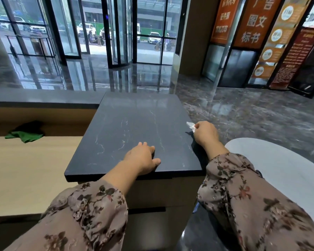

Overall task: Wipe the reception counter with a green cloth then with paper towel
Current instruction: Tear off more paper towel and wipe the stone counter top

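Note:
The dark marble reception counter (pixel 134 124) fills the middle of the head view. My left hand (pixel 142 157) rests on its near edge, fingers loosely bent, holding nothing. My right hand (pixel 206 134) sits at the counter's right edge and grips a crumpled white paper towel (pixel 191 125), of which only a small tuft shows past the fingers. The green cloth (pixel 26 134) lies bunched on the lower wooden desk (pixel 31 169) to the left, apart from both hands.
A dark upper ledge (pixel 43 98) runs left from the counter. A white rounded surface (pixel 279 169) sits at the right behind my right arm. Beyond lie glossy lobby floor, glass doors and orange sign boards.

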`<move>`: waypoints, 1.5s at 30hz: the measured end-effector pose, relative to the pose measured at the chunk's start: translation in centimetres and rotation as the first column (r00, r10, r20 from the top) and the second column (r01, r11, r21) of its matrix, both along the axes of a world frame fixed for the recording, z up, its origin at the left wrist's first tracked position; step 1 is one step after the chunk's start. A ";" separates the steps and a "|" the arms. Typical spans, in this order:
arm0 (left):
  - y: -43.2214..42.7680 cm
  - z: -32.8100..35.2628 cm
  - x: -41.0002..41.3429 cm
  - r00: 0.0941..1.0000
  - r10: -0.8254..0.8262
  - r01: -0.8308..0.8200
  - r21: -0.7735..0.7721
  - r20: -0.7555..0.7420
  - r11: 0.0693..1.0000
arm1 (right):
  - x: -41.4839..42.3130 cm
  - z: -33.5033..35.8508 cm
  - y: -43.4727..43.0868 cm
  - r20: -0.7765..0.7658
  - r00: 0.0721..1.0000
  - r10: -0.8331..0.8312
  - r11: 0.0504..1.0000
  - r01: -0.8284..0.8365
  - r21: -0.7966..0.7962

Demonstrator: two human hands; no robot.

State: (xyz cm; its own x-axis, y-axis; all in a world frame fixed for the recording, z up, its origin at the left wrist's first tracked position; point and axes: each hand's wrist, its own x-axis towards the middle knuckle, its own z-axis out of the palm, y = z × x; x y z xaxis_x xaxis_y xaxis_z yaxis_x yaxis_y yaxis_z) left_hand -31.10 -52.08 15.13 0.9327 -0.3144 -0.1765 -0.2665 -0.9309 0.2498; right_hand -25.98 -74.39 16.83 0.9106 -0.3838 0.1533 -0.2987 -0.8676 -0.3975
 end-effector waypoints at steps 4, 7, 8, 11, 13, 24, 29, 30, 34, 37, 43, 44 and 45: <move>0.0 -0.5 0.5 1.000 -0.014 0.014 0.015 0.004 1.000 | 2.5 -0.5 -1.0 -0.070 0.997 0.036 0.996 -0.042 -0.074; 0.1 -0.7 0.9 1.000 -0.015 0.015 0.016 0.004 1.000 | 3.1 -1.2 -1.5 -0.113 0.988 0.107 0.991 -0.115 -0.070; 0.0 -0.7 1.0 1.000 -0.019 0.019 0.025 0.004 1.000 | 3.1 -1.4 -1.6 -0.111 0.986 0.126 0.989 -0.134 -0.064; -0.1 -0.4 1.0 0.999 -0.032 0.031 0.044 0.007 0.999 | 1.9 -1.8 -1.5 -0.090 0.976 0.196 0.978 -0.201 -0.052; -0.1 -0.3 1.0 0.999 -0.037 0.036 0.049 0.010 0.998 | 0.3 -2.0 -1.1 -0.062 0.970 0.233 0.971 -0.236 -0.045; -0.2 -0.3 0.4 0.999 -0.032 0.031 0.036 0.015 0.999 | -9.1 -2.2 0.9 -0.025 0.942 0.336 0.942 -0.335 0.016; -0.3 -0.4 -0.6 0.998 0.014 -0.012 -0.035 0.059 0.999 | -13.1 -3.7 1.9 0.071 0.945 0.320 0.944 -0.324 0.062; -0.4 -0.5 -1.0 0.996 0.040 -0.033 -0.079 0.083 0.996 | -13.8 -4.3 2.1 0.125 0.947 0.296 0.947 -0.308 0.094; -0.4 -1.1 -4.2 0.977 0.064 -0.007 -0.269 0.202 0.963 | -15.8 -6.0 3.6 0.287 0.946 0.151 0.953 -0.217 0.214; 0.0 -3.1 -7.4 0.909 -0.121 0.238 -0.259 0.399 0.936 | -17.2 -7.8 5.9 0.310 0.948 0.078 0.948 -0.167 0.271; 2.5 -8.9 -11.2 0.817 -0.409 0.509 -0.175 0.407 0.842 | -19.9 -13.8 9.7 0.149 0.989 0.000 0.947 -0.048 0.317; 2.9 -9.6 -11.5 0.842 -0.421 0.495 -0.173 0.338 0.851 | -20.4 -14.8 10.3 0.105 0.994 -0.025 0.946 -0.010 0.325; 3.2 -10.5 -11.6 0.867 -0.426 0.473 -0.161 0.258 0.866 | -20.9 -15.8 10.8 0.058 0.997 -0.055 0.945 0.033 0.325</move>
